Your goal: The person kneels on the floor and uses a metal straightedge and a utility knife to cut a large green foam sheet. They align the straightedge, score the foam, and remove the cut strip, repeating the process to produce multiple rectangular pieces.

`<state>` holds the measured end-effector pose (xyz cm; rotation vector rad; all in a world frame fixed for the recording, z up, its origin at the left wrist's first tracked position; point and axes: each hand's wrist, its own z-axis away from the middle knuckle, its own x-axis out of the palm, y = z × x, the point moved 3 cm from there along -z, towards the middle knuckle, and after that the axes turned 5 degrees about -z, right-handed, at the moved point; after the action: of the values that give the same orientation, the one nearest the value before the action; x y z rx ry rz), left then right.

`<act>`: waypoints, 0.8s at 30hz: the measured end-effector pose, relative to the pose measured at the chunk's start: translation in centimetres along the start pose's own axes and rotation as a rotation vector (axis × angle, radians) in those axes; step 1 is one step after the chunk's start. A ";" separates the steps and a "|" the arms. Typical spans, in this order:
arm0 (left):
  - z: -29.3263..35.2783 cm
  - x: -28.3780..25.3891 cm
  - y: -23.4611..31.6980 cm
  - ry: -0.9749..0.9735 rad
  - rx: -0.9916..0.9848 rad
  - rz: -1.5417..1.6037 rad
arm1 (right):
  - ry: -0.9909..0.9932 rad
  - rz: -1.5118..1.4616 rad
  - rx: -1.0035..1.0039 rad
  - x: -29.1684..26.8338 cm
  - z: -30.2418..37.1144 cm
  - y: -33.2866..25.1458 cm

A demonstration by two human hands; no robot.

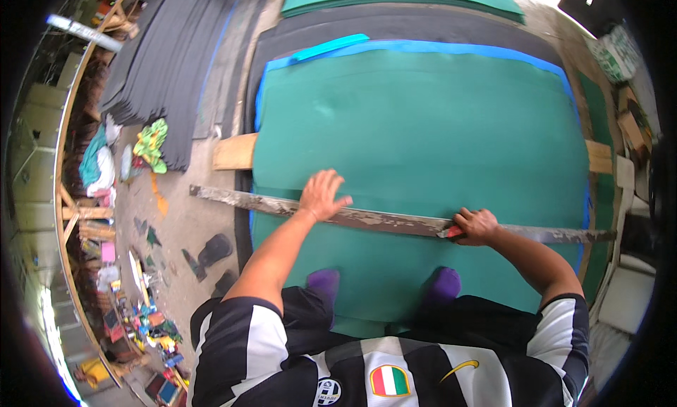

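A cluttered workshop floor holds a wide green foam sheet point(423, 125), likely soft and floppy. The left hand point(323, 195) presses flat, fingers spread, on a long stiff straightedge point(395, 221); the right hand point(476, 226) is closed around a red-handled cutter point(453, 232) at its edge.

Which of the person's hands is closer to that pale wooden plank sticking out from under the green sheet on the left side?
Left. The left hand presses the long straightedge nearer the wooden plank; the right hand is farther along.

The right hand point(477, 225) hides most of a red-handled tool point(453, 232).
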<state>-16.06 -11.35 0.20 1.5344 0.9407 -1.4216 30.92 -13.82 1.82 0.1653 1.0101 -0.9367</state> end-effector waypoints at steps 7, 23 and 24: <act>5.3 1.5 -21.1 0.549 -1.499 0.125 | 0.002 0.002 -0.029 -0.2 -1.4 -0.3; 6.8 6.5 -29.2 0.699 -1.829 1.225 | 0.117 -0.039 -0.002 0.1 -0.7 0.3; 6.8 6.7 -28.9 0.715 -1.819 1.233 | 0.068 -0.039 0.017 0.4 -0.8 0.4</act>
<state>-44.75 -6.67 -8.94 0.6327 0.8152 0.8975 30.81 -13.41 0.96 0.1932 1.0715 -0.9810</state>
